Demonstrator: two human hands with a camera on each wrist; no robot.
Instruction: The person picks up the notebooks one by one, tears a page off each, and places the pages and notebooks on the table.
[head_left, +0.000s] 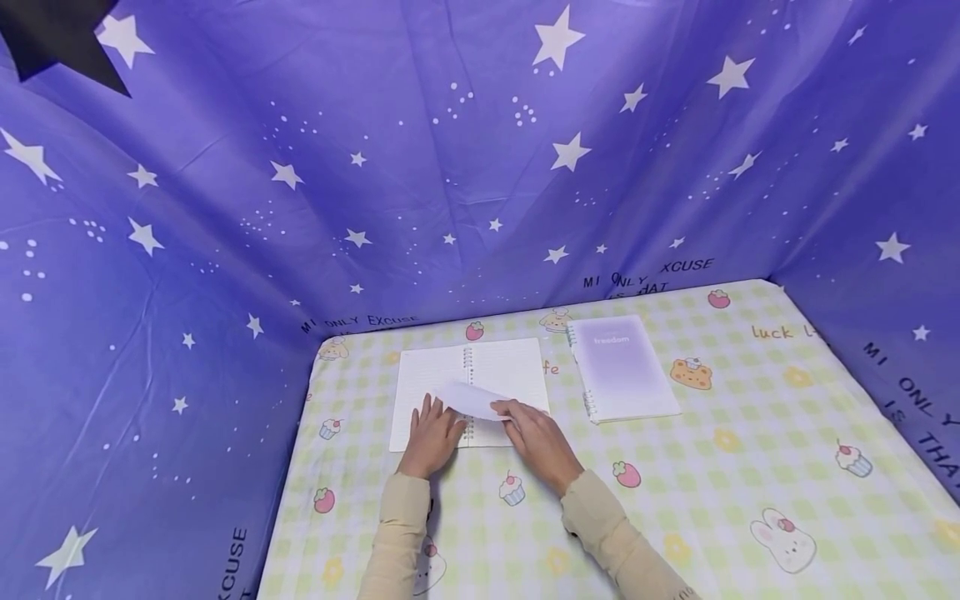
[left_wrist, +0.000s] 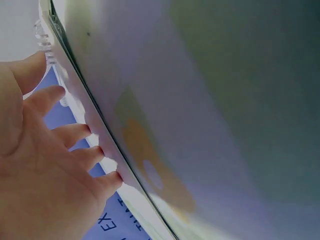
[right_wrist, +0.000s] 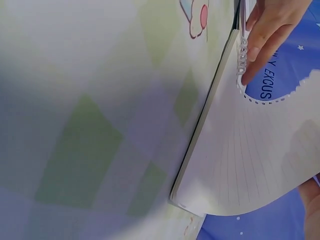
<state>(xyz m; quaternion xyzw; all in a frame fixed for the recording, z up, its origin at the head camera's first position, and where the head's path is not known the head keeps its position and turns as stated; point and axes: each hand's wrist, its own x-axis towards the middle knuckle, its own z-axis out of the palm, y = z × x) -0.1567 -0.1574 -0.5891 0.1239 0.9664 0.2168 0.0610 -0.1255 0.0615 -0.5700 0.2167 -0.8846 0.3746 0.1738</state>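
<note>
A spiral notebook (head_left: 510, 362) lies spread on the table, its coil running down the middle between white ruled pages. My left hand (head_left: 431, 437) rests on the left page beside the lower coil, fingers straight and apart; the left wrist view shows its fingertips (left_wrist: 112, 182) on the paper. Between thumb and fingers my right hand (head_left: 542, 442) pinches a lined sheet (head_left: 472, 400), lifted and curving over the coil. In the right wrist view, the sheet's punched edge (right_wrist: 270, 102) bows away from the coil (right_wrist: 242, 55), with its holes free there.
Right of the open notebook lies a closed purple spiral notebook (head_left: 622, 375) with "freedom" on its cover. A green-and-white checked cloth (head_left: 600, 533) with cartoon prints covers the table. Purple star-patterned curtains (head_left: 420, 183) hang behind and at both sides.
</note>
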